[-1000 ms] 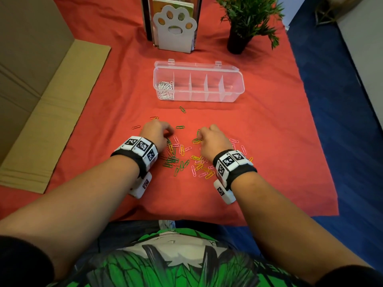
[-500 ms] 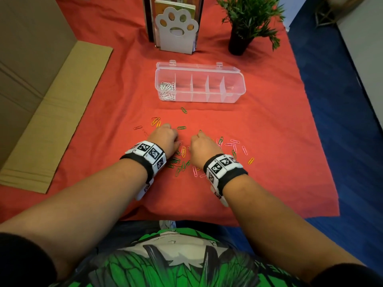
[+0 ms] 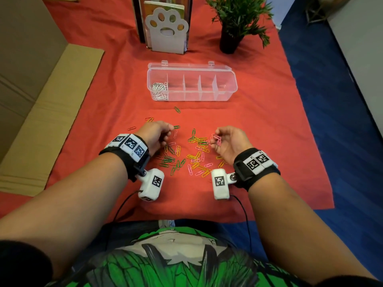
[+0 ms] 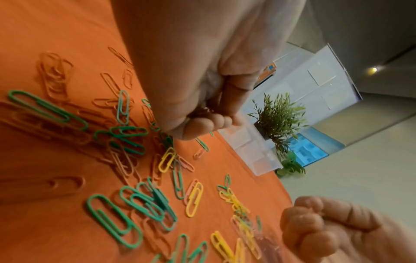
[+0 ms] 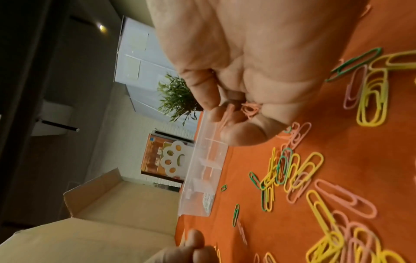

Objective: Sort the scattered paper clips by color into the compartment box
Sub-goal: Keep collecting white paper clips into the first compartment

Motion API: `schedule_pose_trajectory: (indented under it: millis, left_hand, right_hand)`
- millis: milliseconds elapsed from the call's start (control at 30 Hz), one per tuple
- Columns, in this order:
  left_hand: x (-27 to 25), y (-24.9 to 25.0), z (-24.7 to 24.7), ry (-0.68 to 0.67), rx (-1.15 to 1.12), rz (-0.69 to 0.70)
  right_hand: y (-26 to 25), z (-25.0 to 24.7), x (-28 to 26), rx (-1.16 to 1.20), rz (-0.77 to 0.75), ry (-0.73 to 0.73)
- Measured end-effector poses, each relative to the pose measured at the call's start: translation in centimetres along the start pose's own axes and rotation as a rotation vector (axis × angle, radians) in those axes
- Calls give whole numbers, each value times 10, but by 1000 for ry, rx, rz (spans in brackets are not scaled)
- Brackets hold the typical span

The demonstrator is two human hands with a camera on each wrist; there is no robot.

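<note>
Green, yellow, pink and red paper clips (image 3: 186,154) lie scattered on the red cloth between my hands. The clear compartment box (image 3: 191,84) stands open beyond them, with white clips (image 3: 159,90) in its leftmost compartment. My right hand (image 3: 215,138) is turned palm inward and cups a small bunch of pink clips (image 5: 247,110) in its curled fingers. My left hand (image 3: 169,131) hovers at the pile's left edge with fingers curled against the thumb. In the left wrist view a bit of clip wire (image 4: 205,109) shows inside that grip; its colour is unclear.
A white paw-shaped bookend (image 3: 166,32) with books and a potted plant (image 3: 234,23) stand behind the box. Flattened cardboard (image 3: 41,112) lies along the left. The red cloth (image 3: 269,131) ends at the right over blue floor.
Both hands were knuckles-up and close together over the pile. They have drawn apart and lifted, and the right hand has rolled palm inward with pink clips in it.
</note>
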State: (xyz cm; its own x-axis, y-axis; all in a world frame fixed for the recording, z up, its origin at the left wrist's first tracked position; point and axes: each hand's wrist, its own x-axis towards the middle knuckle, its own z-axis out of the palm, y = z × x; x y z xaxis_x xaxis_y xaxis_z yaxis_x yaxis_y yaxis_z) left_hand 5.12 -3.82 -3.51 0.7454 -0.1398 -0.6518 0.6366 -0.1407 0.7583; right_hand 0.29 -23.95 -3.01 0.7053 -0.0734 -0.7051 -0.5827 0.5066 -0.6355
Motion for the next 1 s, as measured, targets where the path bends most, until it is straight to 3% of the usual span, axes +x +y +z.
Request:
schedule_pose_trajectory:
  millis: [200, 267, 467, 600, 700, 833, 900, 1000]
  left_hand:
    - [7, -10, -2, 234, 796, 275]
    - [7, -14, -1, 224, 991, 360]
    - [5, -22, 4, 147, 1295, 481]
    - [4, -24, 6, 121, 1349, 463]
    - [6, -28, 7, 148, 1300, 446]
    - [9, -23, 4, 142, 996, 311]
    - [7, -17, 4, 94, 669, 152]
    - [-6, -7, 4, -21, -17, -68]
  right_hand:
    - [3, -6, -1, -315, -95, 65]
    - [9, -7, 2, -457, -79, 75]
    - [30, 3, 2, -1437, -167, 208]
    - [44, 9, -1, -1709, -261, 250]
    - [51, 14, -2, -1777, -353, 224]
    - [53, 20, -6, -1892, -417, 202]
    - [55, 21, -7, -1932, -461, 220]
    - [56, 22, -9, -1959, -482, 203]
